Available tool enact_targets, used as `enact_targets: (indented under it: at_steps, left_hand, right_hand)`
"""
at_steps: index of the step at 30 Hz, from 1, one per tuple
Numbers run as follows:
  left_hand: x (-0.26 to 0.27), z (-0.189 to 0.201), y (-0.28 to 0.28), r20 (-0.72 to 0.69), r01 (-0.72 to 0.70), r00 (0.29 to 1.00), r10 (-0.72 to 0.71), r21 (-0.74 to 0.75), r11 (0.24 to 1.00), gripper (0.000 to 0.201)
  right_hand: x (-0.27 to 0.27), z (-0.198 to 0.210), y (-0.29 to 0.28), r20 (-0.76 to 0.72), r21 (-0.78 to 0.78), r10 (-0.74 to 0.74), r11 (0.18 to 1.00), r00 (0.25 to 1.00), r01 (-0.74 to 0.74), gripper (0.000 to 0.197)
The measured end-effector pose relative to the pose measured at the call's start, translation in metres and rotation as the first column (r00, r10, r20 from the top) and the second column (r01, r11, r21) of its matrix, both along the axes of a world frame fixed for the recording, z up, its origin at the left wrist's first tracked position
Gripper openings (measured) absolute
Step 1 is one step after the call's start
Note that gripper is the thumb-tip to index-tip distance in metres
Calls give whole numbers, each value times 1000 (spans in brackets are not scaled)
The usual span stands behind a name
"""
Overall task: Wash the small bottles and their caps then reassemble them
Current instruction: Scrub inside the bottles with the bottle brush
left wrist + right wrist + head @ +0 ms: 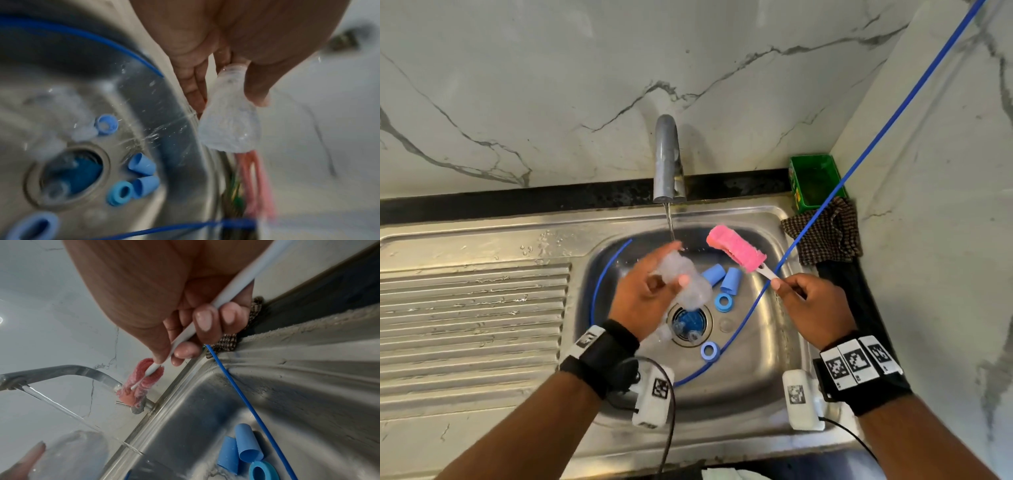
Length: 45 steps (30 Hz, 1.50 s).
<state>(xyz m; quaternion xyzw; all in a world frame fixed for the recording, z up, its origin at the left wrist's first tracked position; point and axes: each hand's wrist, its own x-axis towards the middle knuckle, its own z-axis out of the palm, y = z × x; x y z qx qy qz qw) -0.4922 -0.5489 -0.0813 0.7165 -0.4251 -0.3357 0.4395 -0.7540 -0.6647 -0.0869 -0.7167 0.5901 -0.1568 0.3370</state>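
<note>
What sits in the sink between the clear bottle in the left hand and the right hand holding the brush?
In the head view, two blue caps on the sink floor lie between clear bottle and right hand; a blue cable crosses beside them.

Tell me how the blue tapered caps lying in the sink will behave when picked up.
The blue tapered caps lie on their sides, so they probably roll if nudged. Water splashes around the sink, so they are likely slippery. Being hollow, they seem light.

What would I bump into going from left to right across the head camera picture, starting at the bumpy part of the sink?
Ridged drainboard → left hand holding the clear bottle → two blue caps → pink brush → right hand → checked cloth.
</note>
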Motion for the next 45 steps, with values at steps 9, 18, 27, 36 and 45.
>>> enact_targets:
  at_steps: [9,18,27,36,45]
  left_hand:
    - [9,18,-12,-800,-209,549,241,148,967,42]
    - [3,31,-17,-991,-291,13,133,124,949,49]
    - [-6,20,-21,-973,-261,6,232,222,939,47]
    - [0,14,-24,-765,-159,590,258,203,966,38]
    - [8,25,-41,153,-92,984,88,14,996,78]
  right_hand:
    - [1,-8,3,39,16,6,1000,999,-6,30]
    - [2,-8,3,20,12,6,1000,1000,-6,31]
    - [-5,-10,7,24,26,-15,1000,1000,14,27]
    - [-4,-9,6,9,34,-4,999,1000,3,25]
    - [-4,-9,6,24,22,4,1000,1000,-5,28]
